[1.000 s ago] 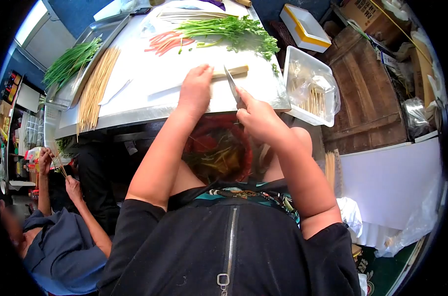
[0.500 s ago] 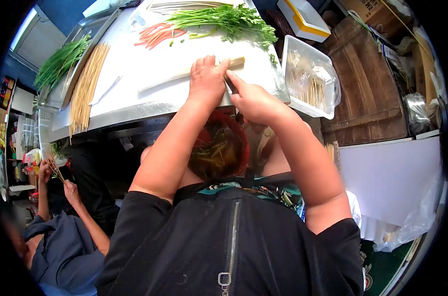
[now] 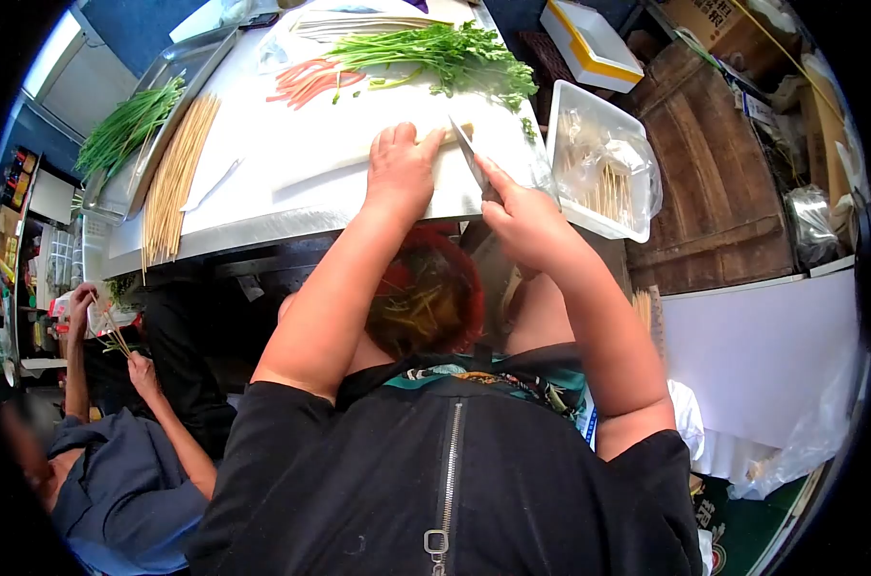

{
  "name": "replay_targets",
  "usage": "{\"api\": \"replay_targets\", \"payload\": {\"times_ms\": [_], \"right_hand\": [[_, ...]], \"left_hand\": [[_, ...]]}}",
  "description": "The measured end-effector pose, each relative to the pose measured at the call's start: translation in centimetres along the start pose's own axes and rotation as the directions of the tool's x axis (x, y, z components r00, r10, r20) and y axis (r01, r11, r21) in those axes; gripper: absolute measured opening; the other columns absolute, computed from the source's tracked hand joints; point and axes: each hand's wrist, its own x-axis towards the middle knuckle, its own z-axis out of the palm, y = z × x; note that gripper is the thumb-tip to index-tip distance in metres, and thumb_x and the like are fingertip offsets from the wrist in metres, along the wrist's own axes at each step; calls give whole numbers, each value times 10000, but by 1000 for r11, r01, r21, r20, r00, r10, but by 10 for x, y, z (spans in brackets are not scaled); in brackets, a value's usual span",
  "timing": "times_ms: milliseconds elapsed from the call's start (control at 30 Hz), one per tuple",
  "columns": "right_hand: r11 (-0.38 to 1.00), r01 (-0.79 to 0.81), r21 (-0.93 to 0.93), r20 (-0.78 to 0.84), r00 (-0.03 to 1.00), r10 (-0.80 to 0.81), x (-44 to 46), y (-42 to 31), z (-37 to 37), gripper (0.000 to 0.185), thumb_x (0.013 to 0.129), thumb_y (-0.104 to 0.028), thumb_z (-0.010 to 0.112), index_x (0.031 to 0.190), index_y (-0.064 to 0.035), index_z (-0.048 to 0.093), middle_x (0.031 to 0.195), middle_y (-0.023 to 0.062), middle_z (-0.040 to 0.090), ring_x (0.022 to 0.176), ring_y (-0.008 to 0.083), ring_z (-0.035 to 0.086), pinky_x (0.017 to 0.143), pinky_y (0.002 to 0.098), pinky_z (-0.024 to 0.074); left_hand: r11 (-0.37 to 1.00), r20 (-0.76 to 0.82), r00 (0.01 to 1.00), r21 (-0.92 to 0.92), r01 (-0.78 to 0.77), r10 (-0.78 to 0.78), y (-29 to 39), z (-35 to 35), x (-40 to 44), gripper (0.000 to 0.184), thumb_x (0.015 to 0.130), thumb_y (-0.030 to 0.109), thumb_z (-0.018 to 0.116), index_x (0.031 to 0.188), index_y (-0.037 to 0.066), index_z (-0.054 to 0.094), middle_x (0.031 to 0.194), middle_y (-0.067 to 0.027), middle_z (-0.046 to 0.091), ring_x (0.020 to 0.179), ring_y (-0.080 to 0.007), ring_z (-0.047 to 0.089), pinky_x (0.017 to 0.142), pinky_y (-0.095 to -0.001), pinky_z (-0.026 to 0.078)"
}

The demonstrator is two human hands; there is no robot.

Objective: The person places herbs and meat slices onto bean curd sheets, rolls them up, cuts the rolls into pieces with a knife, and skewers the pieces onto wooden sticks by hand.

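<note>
My left hand (image 3: 403, 175) presses down on a long pale strip of food (image 3: 332, 171) lying across the white tabletop, its fingers closed over it. In my right hand (image 3: 526, 219) is a knife (image 3: 467, 152), gripped by the handle, which is mostly hidden in the fist. The blade points up and to the left, near the strip's right end, just right of my left hand. Beyond my hands lie leafy green herbs (image 3: 454, 56) and a pile of thin red strips (image 3: 312, 81).
Bamboo skewers (image 3: 179, 173) lie at the left beside a metal tray (image 3: 197, 60) holding green stalks (image 3: 128, 125). A white tub (image 3: 559, 125) with bagged skewers stands right. Below the table edge is a red bucket (image 3: 475, 302) with scraps. At lower left, another person's hand (image 3: 143, 374) holds skewers.
My right hand has drawn the knife right and slightly toward me, away from my left hand, so more blade shows. The other person's farther hand has risen from the skewers.
</note>
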Motion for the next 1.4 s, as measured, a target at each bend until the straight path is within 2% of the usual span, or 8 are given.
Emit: {"api": "replay_targets", "payload": {"times_ms": [233,333,900,1000,1133,1233,1267,1400], "right_hand": [[969,221,-110,-136,962,-235,12,27,21,654,909,-164,477,1538,-203,305,880,259,642,646,312,630,723,446,529],[999,-18,-27,56,998,19,6,3,0,650,912,-152,466,1539,-205,306,831,227,632,637,291,620,692,435,530],[998,-52,46,178,983,43,52,-14,-13,683,914,-134,451,1565,-191,250,674,88,573,498,188,558,520,333,498],[992,122,30,-2,993,-122,53,8,0,665,921,-136,461,1558,-181,277,674,66,564,501,164,550,518,310,487],[960,10,281,49,999,-25,19,-24,-1,663,926,-152,484,1558,-183,287,712,43,571,531,113,546,534,306,487],[950,42,309,81,994,-70,15,-31,22,666,932,-152,489,1561,-168,268,705,62,569,534,140,552,542,310,498],[956,12,294,123,991,-50,14,-33,25,663,903,-150,454,1535,-102,260,760,238,650,573,326,645,647,433,542],[976,81,201,72,993,-97,24,-30,43,656,905,-159,461,1525,-67,265,862,306,653,728,394,671,747,473,524]], "left_hand": [[999,-40,999,-30,-23,22,-1,4,-1,398,839,101,541,1209,178,666,1068,-110,544,1078,-320,498,1003,-442,380],[999,-45,998,-6,-38,37,-2,6,-1,412,832,101,544,1220,182,658,1075,-108,539,1076,-318,494,1007,-445,376],[997,93,996,69,-18,11,4,-5,2,459,894,111,499,1333,202,595,1135,-102,531,1143,-296,497,1080,-466,327],[989,151,986,137,48,-69,-3,-14,6,593,892,171,584,1465,180,434,1249,-118,527,1248,-301,465,1143,-542,242],[972,78,970,79,223,-229,-36,-46,-8,1025,744,349,805,1548,125,209,1428,-131,425,1363,-307,372,1149,-645,144],[968,85,965,57,245,-249,-53,-53,-15,973,746,329,802,1528,122,262,1417,-125,446,1352,-304,392,1149,-637,154],[972,80,969,40,232,-235,-56,-52,-17,948,744,323,803,1517,122,291,1414,-124,455,1346,-303,405,1149,-634,158],[978,83,975,-12,207,-205,-52,-51,-19,845,758,292,789,1481,144,378,1414,-125,477,1341,-295,425,1148,-623,176]]}}
